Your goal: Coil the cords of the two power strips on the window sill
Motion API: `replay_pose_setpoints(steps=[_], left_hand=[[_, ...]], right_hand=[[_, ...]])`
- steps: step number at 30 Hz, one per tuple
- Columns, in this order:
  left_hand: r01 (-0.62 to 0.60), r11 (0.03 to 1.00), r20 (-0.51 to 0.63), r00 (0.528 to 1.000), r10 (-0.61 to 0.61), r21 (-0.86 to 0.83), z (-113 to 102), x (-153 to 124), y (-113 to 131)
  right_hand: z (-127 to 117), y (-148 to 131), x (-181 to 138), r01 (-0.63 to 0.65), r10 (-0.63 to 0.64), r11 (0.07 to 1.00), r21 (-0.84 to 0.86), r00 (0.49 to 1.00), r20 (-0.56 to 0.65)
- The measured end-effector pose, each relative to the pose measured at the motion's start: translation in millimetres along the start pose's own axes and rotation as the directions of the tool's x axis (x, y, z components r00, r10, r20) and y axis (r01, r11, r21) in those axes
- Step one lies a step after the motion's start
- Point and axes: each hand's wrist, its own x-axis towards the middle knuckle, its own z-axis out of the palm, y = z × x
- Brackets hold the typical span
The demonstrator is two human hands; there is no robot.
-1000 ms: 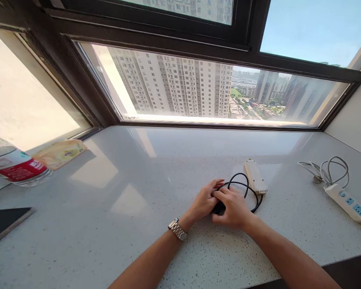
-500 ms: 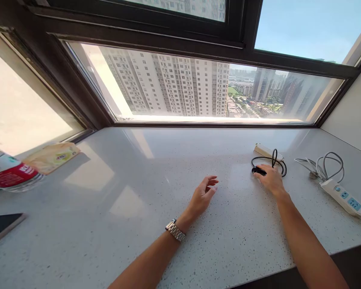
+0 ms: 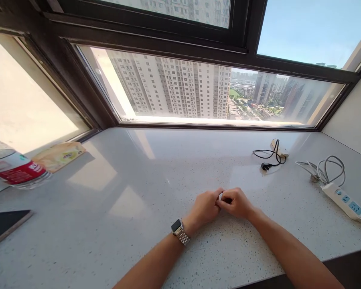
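Note:
Over the middle of the counter, my left hand [image 3: 206, 205] and my right hand [image 3: 237, 204] meet at the fingertips. Both are closed with curled fingers, and no object shows in either. A watch with a metal band [image 3: 180, 231] is on my left wrist. Beyond my right hand lies a black plug [image 3: 265, 166] on a looped black cord [image 3: 260, 151], which runs to a small cream power strip [image 3: 283, 154]. Farther right is a white power strip [image 3: 343, 200] with blue socket faces and a coiled grey cord [image 3: 327, 168]. Neither hand touches these.
On the left stand a clear bottle with a red label [image 3: 21, 172] and a soft yellowish pack [image 3: 60, 155]. A dark phone-like slab [image 3: 7, 224] lies at the left edge. Dark-framed windows [image 3: 180, 125] border the speckled counter [image 3: 108, 249] at the back.
My right hand has let go of the black plug and moved left and nearer to meet my left hand. The plug and small power strip have shifted. My left hand's fingers have curled.

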Motion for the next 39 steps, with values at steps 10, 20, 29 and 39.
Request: replay_pose_setpoints(steps=[10,20,29,39], left_hand=[[-0.027,0.991,0.066,0.998,0.018,0.132,-5.3,-3.1,16.3],[-0.004,0.982,0.079,0.997,-0.011,0.191,-4.1,-1.8,17.3],[0.076,0.978,0.07,0.993,-0.091,0.194,-1.1,4.7,16.7],[0.174,0.977,0.048,0.982,-0.181,0.121,-1.8,10.8,17.6]], right_hand=[[-16.2,11.1,0.5,-0.131,0.128,0.991,0.039,0.989,0.07],[-16.7,7.7,0.4,-0.191,0.194,0.981,-0.045,0.978,0.081],[9.4,8.2,8.8,-0.071,0.07,0.991,0.109,0.997,0.015],[12.2,13.9,20.1,0.056,-0.051,0.993,0.1,0.997,-0.05]])
